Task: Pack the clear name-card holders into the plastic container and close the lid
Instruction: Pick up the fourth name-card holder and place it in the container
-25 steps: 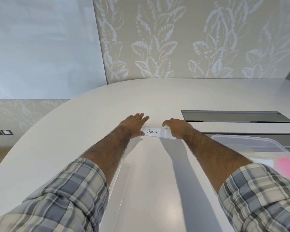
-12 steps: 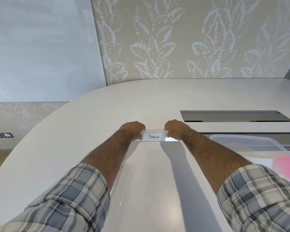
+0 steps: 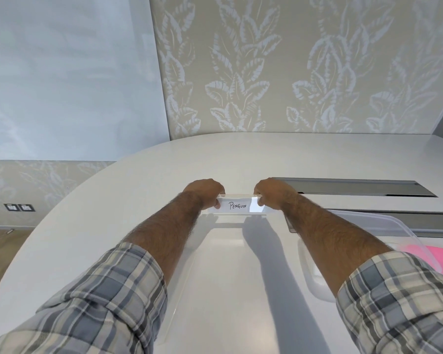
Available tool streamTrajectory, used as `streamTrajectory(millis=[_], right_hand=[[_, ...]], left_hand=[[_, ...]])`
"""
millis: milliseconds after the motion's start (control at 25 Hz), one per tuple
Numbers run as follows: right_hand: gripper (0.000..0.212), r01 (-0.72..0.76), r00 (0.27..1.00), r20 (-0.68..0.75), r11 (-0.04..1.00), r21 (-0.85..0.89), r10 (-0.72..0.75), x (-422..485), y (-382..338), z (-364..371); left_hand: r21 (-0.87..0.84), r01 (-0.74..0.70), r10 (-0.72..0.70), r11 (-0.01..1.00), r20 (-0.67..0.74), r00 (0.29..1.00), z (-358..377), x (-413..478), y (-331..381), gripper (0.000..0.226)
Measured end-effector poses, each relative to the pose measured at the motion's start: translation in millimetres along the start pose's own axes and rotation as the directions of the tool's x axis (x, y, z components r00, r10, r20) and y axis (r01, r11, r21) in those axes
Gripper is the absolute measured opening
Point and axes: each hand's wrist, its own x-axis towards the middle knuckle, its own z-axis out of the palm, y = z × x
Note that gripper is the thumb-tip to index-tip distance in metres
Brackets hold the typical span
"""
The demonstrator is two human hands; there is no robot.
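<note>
A clear name-card holder with a white card reading "Penguin" is held upright just above the white table, a little past arm's length. My left hand grips its left end and my right hand grips its right end, fingers curled over the top edge. The clear plastic container stands at the right under my right forearm, with something pink inside. A flat clear lid lies on the table between my forearms.
The white table has a rounded left edge. Two long grey recessed slots run across the table beyond the container. A leaf-patterned wall rises behind the table.
My left hand went from flat beside the holder to gripping its left end. Both hands have since raised the holder upright and drawn it slightly nearer.
</note>
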Motion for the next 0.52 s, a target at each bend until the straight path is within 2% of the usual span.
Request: streamTrajectory(millis=[240,520], right_hand=[[0.036,0.003,0.995,-0.097,1.0,-0.015,-0.004,-45,21,-62],[0.035,-0.068,0.987,-0.15,0.997,-0.025,0.064,-124,81,-107]], left_hand=[[0.013,-0.01,0.011,1.0,-0.071,0.997,-54,-34,45,0.046],[0.024,-0.069,0.071,0.997,-0.134,0.988,-89,-62,136,0.048]])
